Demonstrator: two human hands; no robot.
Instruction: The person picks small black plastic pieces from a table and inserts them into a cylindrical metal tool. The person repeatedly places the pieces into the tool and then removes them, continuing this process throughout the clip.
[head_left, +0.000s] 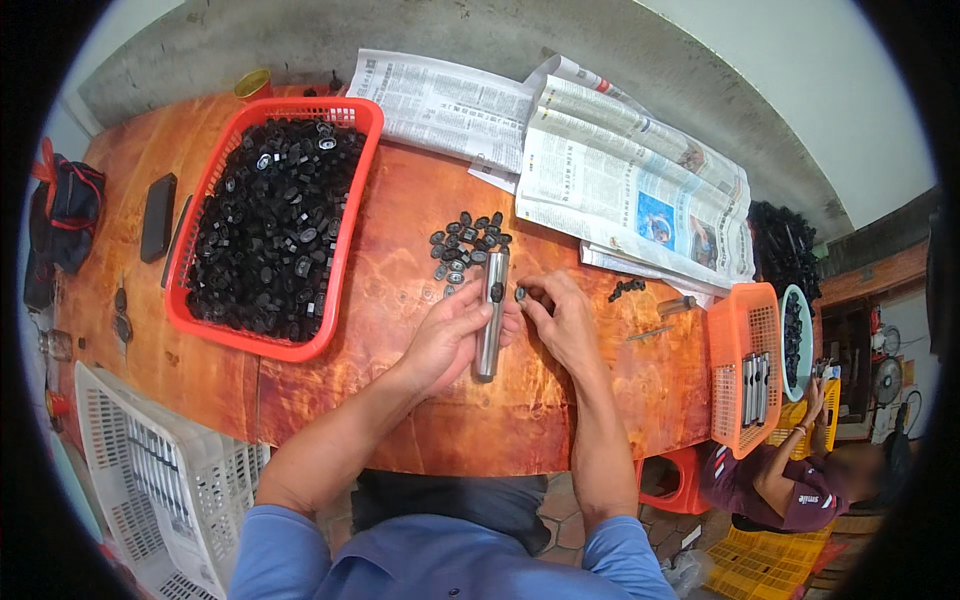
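My left hand (455, 328) grips a shiny metal tube (491, 337) with dark ends, held roughly upright in the view above the table. A black oval fitting (496, 292) sits on the tube's side, near my left thumb. Just to the right, my right hand (559, 311) pinches a small dark oval piece (520, 293) between thumb and fingertips, close to the tube. Beyond my hands lies a loose pile of similar small black oval pieces (469, 236) on the wooden table (420, 195).
A red plastic basket (341, 315) full of black pieces stands left. Newspapers (577, 157) cover the back. At right are a screwdriver (675, 306), an orange basket (739, 315) of metal tubes and a light green basin (796, 300). A white crate (199, 480) stands lower left; another person (787, 480) sits right.
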